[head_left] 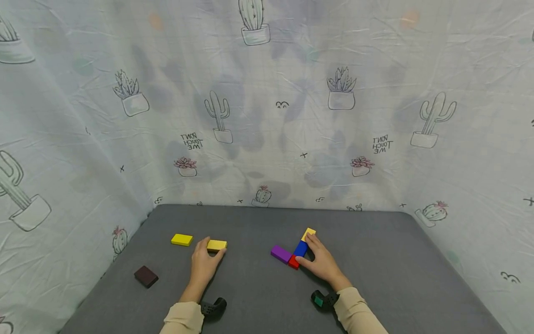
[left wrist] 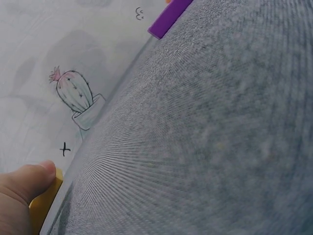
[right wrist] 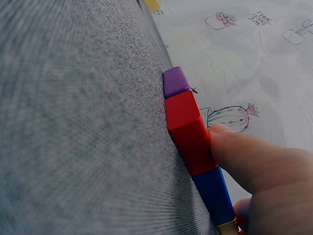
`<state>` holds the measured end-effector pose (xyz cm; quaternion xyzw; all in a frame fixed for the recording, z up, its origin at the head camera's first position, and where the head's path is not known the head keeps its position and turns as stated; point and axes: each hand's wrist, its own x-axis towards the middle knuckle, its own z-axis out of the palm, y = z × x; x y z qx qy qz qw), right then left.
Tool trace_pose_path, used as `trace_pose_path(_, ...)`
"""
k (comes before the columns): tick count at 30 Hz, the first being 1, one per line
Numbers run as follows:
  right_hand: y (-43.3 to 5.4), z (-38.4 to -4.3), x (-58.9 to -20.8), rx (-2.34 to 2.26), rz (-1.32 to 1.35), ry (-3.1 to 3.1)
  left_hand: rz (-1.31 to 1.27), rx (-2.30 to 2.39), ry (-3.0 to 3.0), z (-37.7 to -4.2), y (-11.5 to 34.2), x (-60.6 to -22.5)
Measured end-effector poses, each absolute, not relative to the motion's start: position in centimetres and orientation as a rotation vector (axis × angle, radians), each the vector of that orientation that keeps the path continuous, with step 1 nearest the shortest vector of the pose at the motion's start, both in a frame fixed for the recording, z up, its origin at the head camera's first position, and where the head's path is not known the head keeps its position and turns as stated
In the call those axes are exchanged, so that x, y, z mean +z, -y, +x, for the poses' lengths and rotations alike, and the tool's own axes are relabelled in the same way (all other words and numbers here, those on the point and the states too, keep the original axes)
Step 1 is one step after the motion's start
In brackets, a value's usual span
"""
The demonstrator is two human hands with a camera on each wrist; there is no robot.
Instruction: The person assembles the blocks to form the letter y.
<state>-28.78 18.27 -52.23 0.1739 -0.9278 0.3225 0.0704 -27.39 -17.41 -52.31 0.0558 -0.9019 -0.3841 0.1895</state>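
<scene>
In the head view, my left hand pinches a pale yellow block end to end, thumb at the right, fingers at the left. The left wrist view shows the thumb against this yellow block. My right hand spans a slanted row of blocks on the table. Its thumb touches the red block, while its fingers reach the yellow block at the far end. Between them lies a blue block. A purple block meets the red one at an angle, forming a V.
On the grey table, a bright yellow block lies left of my left hand. A dark brown block is nearer the left edge. A cactus-print cloth hangs behind and at both sides.
</scene>
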Motion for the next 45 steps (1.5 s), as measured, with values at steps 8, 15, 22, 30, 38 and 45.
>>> trace_pose_path(8,-18.3,-28.8,-52.3,0.966,0.529,2.788,0.078,-1.048,2.555,-27.3,17.3,-52.4)
trace_pose_path(15,-18.3,-28.7,-52.2,0.988,0.531,2.790,0.041,-1.042,2.579,-27.2,17.0,-52.2)
trace_pose_path(22,-18.3,-28.7,-52.1,0.981,0.543,2.784,-0.001,-1.054,2.592,-27.4,16.5,-51.9)
trace_pose_path(30,-18.3,-28.6,-52.2,0.980,0.549,2.776,-0.119,-1.087,2.578,-28.2,15.0,-51.2)
trace_pose_path(38,-18.3,-28.5,-52.2,0.981,0.551,2.779,-0.189,-1.103,2.577,-28.7,12.8,-50.6)
trace_pose_path(45,-18.3,-28.5,-51.9,0.982,0.546,2.791,-0.226,-1.118,2.594,-29.2,10.8,-50.6)
